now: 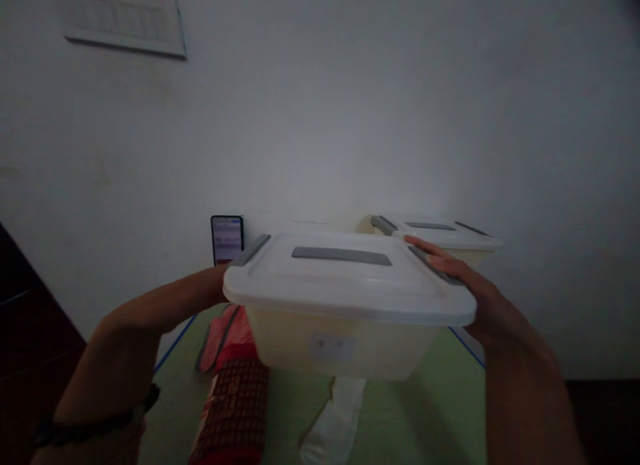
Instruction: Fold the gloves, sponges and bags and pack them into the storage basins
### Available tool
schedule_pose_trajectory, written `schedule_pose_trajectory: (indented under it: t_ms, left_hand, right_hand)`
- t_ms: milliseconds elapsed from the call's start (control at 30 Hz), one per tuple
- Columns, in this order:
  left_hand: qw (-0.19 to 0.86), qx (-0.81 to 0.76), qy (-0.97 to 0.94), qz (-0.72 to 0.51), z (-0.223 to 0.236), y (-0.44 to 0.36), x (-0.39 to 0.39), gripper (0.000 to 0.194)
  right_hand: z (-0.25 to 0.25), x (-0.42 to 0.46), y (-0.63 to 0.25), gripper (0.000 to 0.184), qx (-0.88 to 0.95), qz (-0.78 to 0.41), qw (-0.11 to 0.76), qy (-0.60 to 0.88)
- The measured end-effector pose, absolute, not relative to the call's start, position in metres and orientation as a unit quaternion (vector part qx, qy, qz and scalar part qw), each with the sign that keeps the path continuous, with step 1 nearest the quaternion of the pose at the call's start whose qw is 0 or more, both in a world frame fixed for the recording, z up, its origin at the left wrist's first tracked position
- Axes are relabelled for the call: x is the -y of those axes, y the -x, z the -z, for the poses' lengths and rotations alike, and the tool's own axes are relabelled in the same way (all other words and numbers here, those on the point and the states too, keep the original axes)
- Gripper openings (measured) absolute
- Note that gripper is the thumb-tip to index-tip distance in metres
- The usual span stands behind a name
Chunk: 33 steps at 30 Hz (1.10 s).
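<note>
A lidded plastic storage box [345, 348] with a white lid and grey latches is held level above the green table. My right hand [470, 285] grips its right end, fingers over the grey latch and the palm against the side. At the left end is my left hand [216, 285], its fingers hidden behind the lid's edge and the box. Beneath the box lie a white cloth-like piece [336, 425], a rolled dark red patterned bundle [233, 408] and a pinkish-red cloth item [220, 335] with grey edging.
A second lidded storage box [440, 232] stands at the back right against the wall. A phone [227, 238] leans upright on the wall at the back left. The green table [425, 418] has blue edges. A white panel [127, 22] hangs high on the wall.
</note>
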<state>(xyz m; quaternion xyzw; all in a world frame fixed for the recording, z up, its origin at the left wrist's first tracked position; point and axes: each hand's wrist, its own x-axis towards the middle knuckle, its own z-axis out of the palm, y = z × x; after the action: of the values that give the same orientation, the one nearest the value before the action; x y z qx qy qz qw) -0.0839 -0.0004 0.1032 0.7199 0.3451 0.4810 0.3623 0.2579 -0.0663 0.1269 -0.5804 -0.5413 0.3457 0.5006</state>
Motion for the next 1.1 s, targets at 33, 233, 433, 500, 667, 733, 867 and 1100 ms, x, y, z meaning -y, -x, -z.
schedule_pose_trajectory:
  t_ms: [33, 233, 433, 500, 667, 733, 867, 1100]
  left_hand:
    - [0.419, -0.336, -0.746, -0.395, -0.108, 0.083, 0.004, 0.021]
    - [0.506, -0.371, -0.740, -0.242, -0.117, 0.078, 0.016, 0.022]
    - [0.487, -0.432, -0.746, -0.140, -0.109, 0.083, 0.009, 0.050]
    - [0.452, -0.442, -0.772, -0.072, -0.110, 0.082, 0.008, 0.054]
    - [0.423, -0.424, -0.801, 0.002, -0.105, 0.073, 0.003, 0.056]
    - [0.411, -0.434, -0.801, 0.001, -0.099, 0.070, 0.001, 0.054]
    - [0.387, -0.468, -0.794, 0.001, -0.092, 0.066, -0.002, 0.056]
    - [0.351, -0.525, -0.775, -0.017, -0.089, 0.062, -0.009, 0.057]
  right_hand:
    - [-0.126, 0.067, -0.260, 0.064, 0.557, -0.330, 0.482, 0.590]
    - [-0.121, 0.072, -0.270, 0.061, 0.593, -0.274, 0.424, 0.628]
    - [-0.115, 0.069, -0.269, 0.062, 0.663, -0.273, 0.287, 0.636]
    - [-0.112, 0.065, -0.267, 0.059, 0.692, -0.252, 0.224, 0.638]
    - [-0.096, 0.052, -0.267, 0.053, 0.727, -0.147, 0.172, 0.648]
    - [-0.089, 0.045, -0.268, 0.055, 0.726, -0.136, 0.146, 0.658]
    - [-0.079, 0.036, -0.267, 0.051, 0.723, -0.129, 0.107, 0.670]
    - [-0.087, 0.043, -0.263, 0.048, 0.719, -0.108, 0.097, 0.680]
